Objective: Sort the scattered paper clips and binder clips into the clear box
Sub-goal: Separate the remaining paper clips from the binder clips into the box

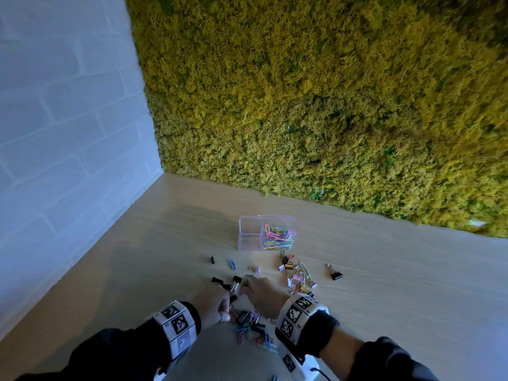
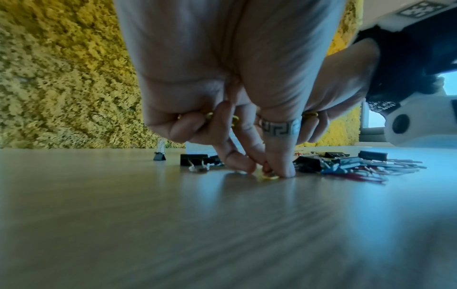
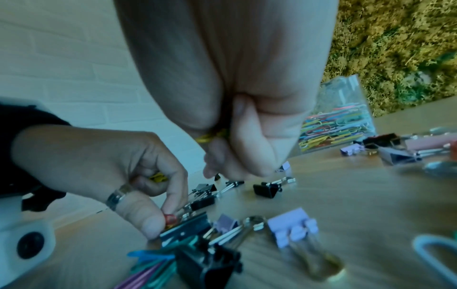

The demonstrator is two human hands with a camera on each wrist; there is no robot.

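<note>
The clear box [image 1: 248,233] stands at the table's back; its right compartment holds coloured paper clips [image 1: 277,237], its left one looks empty. My left hand [image 2: 267,170] pinches a yellow paper clip [image 2: 268,177] against the table, with more yellow clips [image 2: 210,115] tucked in its curled fingers. Close beside it, my right hand [image 3: 217,156] is curled round yellow paper clips [image 3: 210,136]. A mixed pile of clips [image 1: 253,328] lies just below both hands [image 1: 239,298]. Black binder clips [image 3: 267,189] and lilac ones [image 3: 291,226] lie around them.
More binder and paper clips [image 1: 297,276] lie scattered between the hands and the box, with a lone black binder clip [image 1: 336,274] off to the right. A moss wall [image 1: 330,105] backs the wooden table [image 1: 412,298]; a white brick wall [image 1: 55,133] closes the left.
</note>
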